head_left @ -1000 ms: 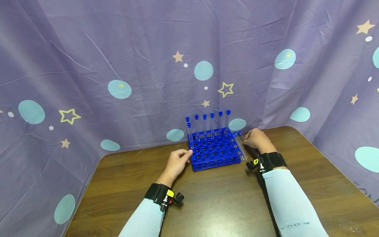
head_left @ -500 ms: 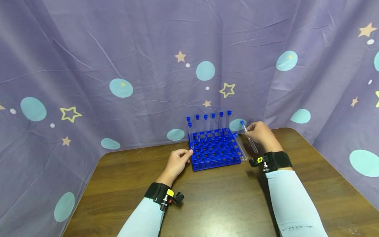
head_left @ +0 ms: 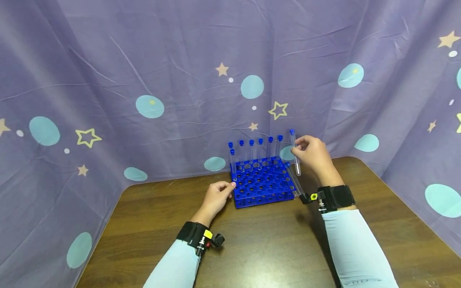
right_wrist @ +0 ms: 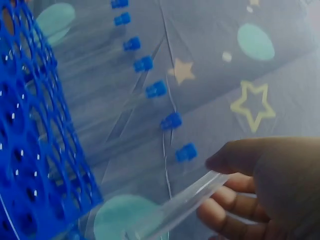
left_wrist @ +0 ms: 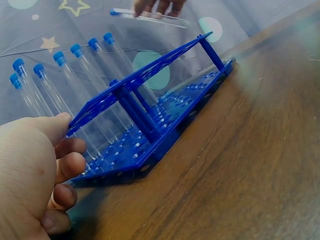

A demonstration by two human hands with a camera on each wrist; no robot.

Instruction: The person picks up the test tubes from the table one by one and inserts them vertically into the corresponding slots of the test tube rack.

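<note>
My left hand (head_left: pixel 215 196) grips the near left edge of a blue test tube rack (head_left: pixel 264 182). In the left wrist view its thumb lies on the upper plate, with the other fingers curled below. Off to the right, my right hand (head_left: pixel 314 155) pinches a clear test tube (right_wrist: pixel 187 202) with a blue cap (head_left: pixel 292 131). This tube hangs nearly upright, raised beside the rack's back right corner, its rounded end down. Several capped test tubes (left_wrist: pixel 82 60) stand in the rack, most along the back row and one in front at the left.
Against the rack's right side, another clear tube (head_left: pixel 295 181) lies on the brown wooden table (head_left: pixel 263 244), partly hidden by the right wrist camera (head_left: pixel 307 198). A purple curtain (head_left: pixel 187 60) with stars and dots hangs close behind the rack.
My right hand has lifted a test tube from the table right of the rack, moved it up and left, and turned it nearly upright. The left hand stays at the rack's edge.
</note>
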